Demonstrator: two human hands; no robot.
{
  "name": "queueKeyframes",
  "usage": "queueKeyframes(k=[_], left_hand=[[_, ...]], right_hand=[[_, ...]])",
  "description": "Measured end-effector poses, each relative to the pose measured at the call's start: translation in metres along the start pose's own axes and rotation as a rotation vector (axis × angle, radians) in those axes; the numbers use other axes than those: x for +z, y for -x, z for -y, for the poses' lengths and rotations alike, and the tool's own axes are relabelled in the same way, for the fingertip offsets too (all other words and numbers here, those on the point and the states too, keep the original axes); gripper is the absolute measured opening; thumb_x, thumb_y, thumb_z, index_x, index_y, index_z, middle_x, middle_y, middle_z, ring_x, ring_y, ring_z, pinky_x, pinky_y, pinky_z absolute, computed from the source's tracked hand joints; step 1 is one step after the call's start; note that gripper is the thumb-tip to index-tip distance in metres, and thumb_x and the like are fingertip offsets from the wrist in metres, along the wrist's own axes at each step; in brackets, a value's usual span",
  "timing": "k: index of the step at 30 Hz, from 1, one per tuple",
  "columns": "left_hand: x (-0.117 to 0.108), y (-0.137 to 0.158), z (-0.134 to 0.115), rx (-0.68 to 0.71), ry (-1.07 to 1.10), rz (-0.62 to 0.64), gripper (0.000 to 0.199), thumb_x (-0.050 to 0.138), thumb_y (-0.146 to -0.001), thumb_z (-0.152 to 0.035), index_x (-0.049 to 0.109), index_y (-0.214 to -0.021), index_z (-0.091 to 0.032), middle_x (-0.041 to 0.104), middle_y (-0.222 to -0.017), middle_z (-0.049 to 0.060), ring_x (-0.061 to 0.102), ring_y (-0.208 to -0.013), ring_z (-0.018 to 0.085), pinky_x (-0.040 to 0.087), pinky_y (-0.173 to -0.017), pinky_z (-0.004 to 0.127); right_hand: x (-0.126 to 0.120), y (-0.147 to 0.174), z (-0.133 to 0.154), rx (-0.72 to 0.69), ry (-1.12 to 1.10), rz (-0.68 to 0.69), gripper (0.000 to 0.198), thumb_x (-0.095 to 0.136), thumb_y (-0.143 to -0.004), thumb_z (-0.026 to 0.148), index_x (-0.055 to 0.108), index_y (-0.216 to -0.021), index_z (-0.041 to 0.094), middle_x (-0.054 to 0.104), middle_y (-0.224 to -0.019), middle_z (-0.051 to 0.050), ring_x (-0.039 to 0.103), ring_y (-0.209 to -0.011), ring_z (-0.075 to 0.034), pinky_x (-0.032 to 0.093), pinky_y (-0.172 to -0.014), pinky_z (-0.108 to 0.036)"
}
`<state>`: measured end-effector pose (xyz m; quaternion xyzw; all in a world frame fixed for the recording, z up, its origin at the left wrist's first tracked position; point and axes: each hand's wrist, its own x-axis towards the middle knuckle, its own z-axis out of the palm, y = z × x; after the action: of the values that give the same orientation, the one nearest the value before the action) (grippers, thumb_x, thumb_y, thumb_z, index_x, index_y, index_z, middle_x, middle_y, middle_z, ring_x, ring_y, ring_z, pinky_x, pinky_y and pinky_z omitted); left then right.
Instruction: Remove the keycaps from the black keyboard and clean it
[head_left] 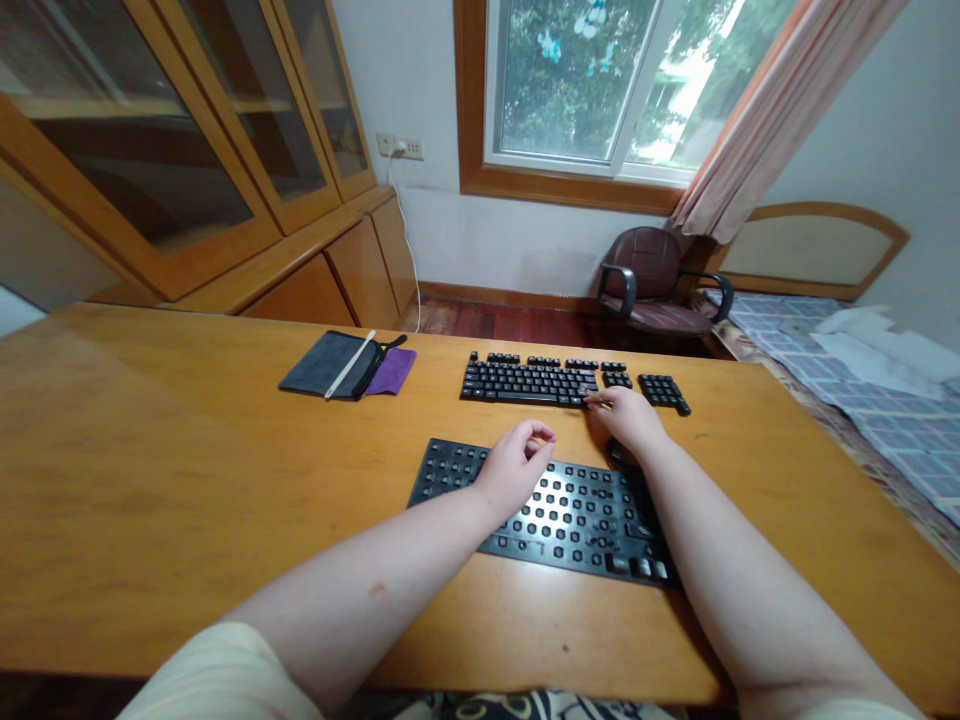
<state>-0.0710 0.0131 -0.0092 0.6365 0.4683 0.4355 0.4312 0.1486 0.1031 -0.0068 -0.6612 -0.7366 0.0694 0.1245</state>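
Observation:
A black keyboard base (551,515) lies on the desk in front of me, mostly bare switch posts, with a few keycaps (639,567) at its near right corner. My left hand (516,462) is over its upper middle, fingers curled toward the thumb; what they hold, if anything, is hidden. Beyond the base, loose black keycaps (525,382) lie in rows in a keyboard layout. At the lower right of the main block, my right hand (626,418) has its fingertips pinched at a keycap. Under my right wrist sits a small dark object (619,453), partly covered.
Left of the keycaps lie a dark grey pouch (319,365), a white stick (349,366) across it, and a purple cloth (391,372). A number pad group of keycaps (662,390) is at the right. Past the desk (187,480) stand a chair (649,275) and a bed (877,385).

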Motion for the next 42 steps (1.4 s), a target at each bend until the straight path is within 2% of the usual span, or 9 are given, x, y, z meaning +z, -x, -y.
queueKeyframes(k=[4,7,9,11,14,18,23,33,42], left_hand=[[-0.002,0.003,-0.005,0.095,-0.123,0.073,0.018,0.049,-0.084,-0.023,0.058,-0.099,-0.019,0.063,-0.095,0.004,0.059,-0.080,0.015,0.048,-0.078,0.030],[-0.001,0.011,-0.011,0.272,-0.307,0.294,0.029,0.053,-0.083,-0.027,0.058,-0.111,-0.021,0.063,-0.109,0.008,0.058,-0.099,0.021,0.044,-0.092,0.038],[0.001,0.017,-0.013,0.403,-0.441,0.442,0.041,0.058,-0.081,-0.034,0.055,-0.119,-0.023,0.056,-0.126,0.010,0.051,-0.116,0.026,0.035,-0.102,0.046],[0.004,0.023,-0.013,0.489,-0.550,0.533,0.053,0.061,-0.078,-0.041,0.050,-0.127,-0.024,0.045,-0.139,0.012,0.040,-0.128,0.030,0.023,-0.108,0.052],[0.008,0.028,-0.010,0.523,-0.634,0.601,0.066,0.062,-0.076,-0.049,0.042,-0.135,-0.026,0.034,-0.146,0.013,0.027,-0.136,0.032,0.014,-0.109,0.056],[0.013,0.029,-0.006,0.526,-0.658,0.621,0.074,0.060,-0.075,-0.056,0.036,-0.138,-0.027,0.031,-0.148,0.013,0.022,-0.138,0.033,0.011,-0.109,0.059],[0.017,0.031,0.000,0.558,-0.712,0.606,0.077,0.058,-0.073,-0.061,0.037,-0.138,-0.024,0.030,-0.148,0.015,0.022,-0.138,0.033,0.010,-0.110,0.056],[0.018,0.030,0.001,0.571,-0.749,0.618,0.076,0.057,-0.073,-0.061,0.040,-0.136,-0.021,0.031,-0.147,0.017,0.022,-0.137,0.033,0.010,-0.109,0.056],[0.017,0.029,0.000,0.573,-0.820,0.644,0.075,0.050,-0.077,-0.063,0.036,-0.139,-0.023,0.028,-0.149,0.014,0.021,-0.138,0.032,0.010,-0.110,0.053]], right_hand=[[-0.019,0.006,0.003,0.011,-0.078,-0.180,0.032,0.049,-0.086,0.042,0.071,-0.086,0.018,0.069,-0.089,-0.008,0.061,-0.085,-0.022,0.043,-0.073,-0.029],[-0.048,0.023,0.008,-0.005,-0.279,-0.300,0.043,0.041,-0.089,0.047,0.069,-0.076,0.017,0.067,-0.076,-0.008,0.061,-0.076,-0.021,0.045,-0.070,-0.030],[-0.065,0.043,0.012,-0.107,-0.430,-0.322,0.045,0.037,-0.090,0.046,0.067,-0.072,0.018,0.068,-0.085,-0.009,0.061,-0.085,-0.022,0.045,-0.077,-0.031],[-0.074,0.069,0.013,-0.198,-0.464,-0.219,0.049,0.033,-0.091,0.046,0.066,-0.067,0.019,0.067,-0.080,-0.009,0.061,-0.082,-0.021,0.046,-0.076,-0.032],[-0.067,0.108,0.010,-0.371,-0.484,0.053,0.048,0.038,-0.088,0.049,0.065,-0.061,0.020,0.061,-0.059,-0.006,0.058,-0.062,-0.018,0.046,-0.063,-0.030],[-0.039,0.143,0.008,-0.481,-0.536,0.057,0.039,0.041,-0.091,0.040,0.065,-0.066,0.019,0.063,-0.060,-0.005,0.058,-0.058,-0.016,0.045,-0.058,-0.028],[-0.018,0.152,0.011,-0.506,-0.480,0.010,0.032,0.051,-0.088,0.037,0.062,-0.064,0.020,0.062,-0.057,-0.003,0.057,-0.055,-0.014,0.044,-0.055,-0.026],[-0.014,0.152,0.014,-0.534,-0.484,0.122,0.030,0.056,-0.086,0.040,0.063,-0.064,0.019,0.061,-0.058,-0.002,0.055,-0.057,-0.013,0.041,-0.056,-0.025],[-0.016,0.155,0.008,-0.777,-0.353,0.035,0.031,0.056,-0.084,0.017,0.051,-0.054,0.019,0.049,-0.050,0.002,0.044,-0.049,-0.010,0.032,-0.055,-0.027]])
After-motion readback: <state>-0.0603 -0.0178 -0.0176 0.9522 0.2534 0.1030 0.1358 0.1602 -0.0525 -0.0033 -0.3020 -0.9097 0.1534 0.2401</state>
